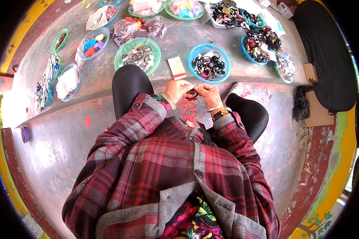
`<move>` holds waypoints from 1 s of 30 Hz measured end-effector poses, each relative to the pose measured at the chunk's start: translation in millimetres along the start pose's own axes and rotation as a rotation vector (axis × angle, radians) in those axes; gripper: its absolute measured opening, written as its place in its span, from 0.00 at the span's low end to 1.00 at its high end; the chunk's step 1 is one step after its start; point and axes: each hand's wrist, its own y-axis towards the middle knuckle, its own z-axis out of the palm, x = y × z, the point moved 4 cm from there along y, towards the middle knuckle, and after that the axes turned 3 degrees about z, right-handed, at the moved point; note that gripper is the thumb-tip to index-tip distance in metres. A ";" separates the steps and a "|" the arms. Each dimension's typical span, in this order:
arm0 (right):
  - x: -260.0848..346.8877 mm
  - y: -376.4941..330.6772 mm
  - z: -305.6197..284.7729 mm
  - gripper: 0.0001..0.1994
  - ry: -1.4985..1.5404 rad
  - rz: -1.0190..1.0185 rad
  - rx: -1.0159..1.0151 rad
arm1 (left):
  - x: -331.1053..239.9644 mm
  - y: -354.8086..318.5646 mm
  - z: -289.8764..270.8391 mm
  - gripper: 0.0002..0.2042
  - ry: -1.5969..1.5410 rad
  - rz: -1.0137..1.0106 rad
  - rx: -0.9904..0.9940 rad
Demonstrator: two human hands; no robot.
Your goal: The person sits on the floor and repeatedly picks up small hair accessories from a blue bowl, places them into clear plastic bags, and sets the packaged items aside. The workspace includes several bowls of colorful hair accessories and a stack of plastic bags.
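Small dark hair band (192, 94), pinched between both hands, above knees.

I have only one view, from the head camera, looking steeply down over the wearer's plaid-jacketed chest and forearms. It faces forward across the knees to a concrete ledge (91, 79) of bowls. The hands sit near, mid-frame. Fisheye bending curves the ledge, and dark corners ring the picture.

Bright daylight, sharp, heavy fisheye vignette
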 end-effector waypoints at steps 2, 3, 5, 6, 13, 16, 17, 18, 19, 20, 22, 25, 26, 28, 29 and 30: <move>1.3 -0.9 0.3 0.04 -0.030 -0.025 -0.025 | 0.7 0.7 0.5 0.10 0.006 -0.007 0.012; 2.1 -1.9 -0.6 0.03 -0.022 -0.019 -0.054 | 0.9 1.3 0.7 0.10 -0.008 -0.015 0.009; 10.0 -5.1 4.8 0.02 -0.002 -0.001 -0.102 | -2.2 -0.5 0.0 0.11 -0.034 -0.031 -0.011; 11.1 -5.3 4.8 0.02 -0.011 0.000 -0.104 | -2.7 -1.1 -1.4 0.11 -0.041 -0.032 -0.016; 28.5 -12.0 7.6 0.02 0.011 -0.004 -0.123 | -12.7 -3.4 -0.2 0.12 -0.075 -0.027 -0.022; 25.4 -9.8 5.3 0.02 0.031 -0.025 -0.123 | -12.4 -3.0 -0.8 0.12 -0.084 -0.021 -0.012; 24.7 -9.3 4.9 0.02 0.041 -0.033 -0.121 | -12.2 -2.9 -0.9 0.12 -0.088 -0.018 -0.008; 24.2 -8.8 4.6 0.02 0.036 -0.035 -0.121 | -12.2 -3.1 -0.8 0.12 -0.096 -0.017 -0.008; 24.0 -8.2 4.2 0.03 0.031 -0.037 -0.121 | -13.6 -3.6 0.2 0.12 -0.104 -0.015 -0.007; 24.0 -7.9 3.8 0.03 0.027 -0.040 -0.121 | -14.3 -4.0 0.9 0.12 -0.111 -0.014 -0.006; 25.0 -8.4 3.1 0.03 -0.019 -0.050 -0.132 | -14.4 -4.4 0.9 0.12 -0.105 -0.015 -0.005; 25.2 -7.5 0.4 0.04 -0.075 -0.068 -0.127 | -18.3 -6.1 2.9 0.12 -0.134 -0.071 0.015; 25.4 -7.3 -1.0 0.04 -0.091 -0.075 -0.122 | -19.2 -6.6 4.0 0.12 -0.150 -0.099 0.025; 27.8 -6.9 -0.9 0.03 -0.109 -0.069 -0.053 | -19.5 -7.3 4.9 0.11 -0.145 -0.115 0.038; 29.4 -6.7 0.1 0.03 -0.119 -0.067 -0.016 | -20.2 -8.2 5.4 0.11 -0.142 -0.120 0.043; 27.3 -7.0 -1.3 0.03 -0.177 -0.060 -0.030 | -18.1 -8.9 6.4 0.11 -0.088 -0.121 0.067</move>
